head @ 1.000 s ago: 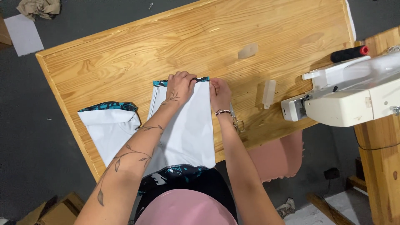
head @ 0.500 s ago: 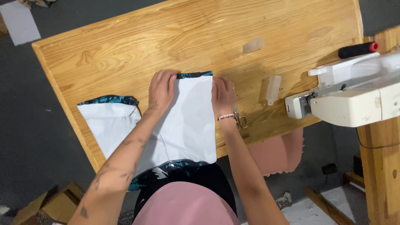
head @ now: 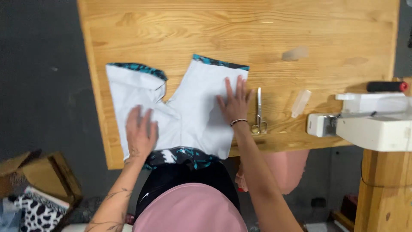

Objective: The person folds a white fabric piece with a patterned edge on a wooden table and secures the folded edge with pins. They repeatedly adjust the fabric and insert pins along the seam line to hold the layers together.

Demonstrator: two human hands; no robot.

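Both palms flat, fingers spread: left hand and right hand press the white garment mid-frame; smooth outward evenly, avoiding scissors.

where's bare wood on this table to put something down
The widest bare wood is the far strip of the table, beyond the white fabric. A smaller patch lies between the scissors and the clear plastic piece. The near edge is crowded: left hand and right hand lie flat on the fabric, with the sewing machine to the right.
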